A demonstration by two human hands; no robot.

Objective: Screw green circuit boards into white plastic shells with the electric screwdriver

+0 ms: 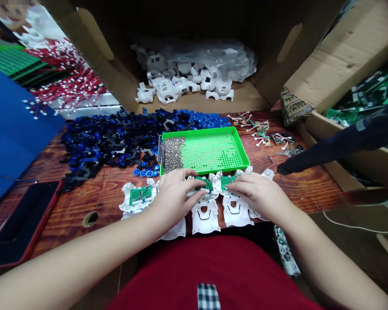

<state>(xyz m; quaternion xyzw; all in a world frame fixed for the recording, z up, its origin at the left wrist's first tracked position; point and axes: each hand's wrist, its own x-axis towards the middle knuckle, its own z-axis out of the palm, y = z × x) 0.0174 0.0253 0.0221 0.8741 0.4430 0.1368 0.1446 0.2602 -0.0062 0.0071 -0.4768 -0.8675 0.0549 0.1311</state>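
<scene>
A row of white plastic shells lies along the table's front edge, several holding green circuit boards. My left hand [177, 191] bends over the middle of the row, its thumb and forefinger closed at the left edge of a circuit board [208, 184] in a shell. Just right of it, my right hand [258, 191] has its fingers together on another circuit board [225, 182]; its thumb is mostly hidden. At the left end sits a shell with an uncovered circuit board [140, 195]. Nearer me lie two white shells with U-shaped dark slots, a left one [205, 217] and a right one [237, 213].
Behind the row stands a green tray [242, 150] with small metal screws [173, 154] at its left. Blue and black plastic parts [106, 133] are heaped left, near a phone [16, 219]. A cardboard box [252, 97] holds white shells. A black pole [339, 140] juts in from the right.
</scene>
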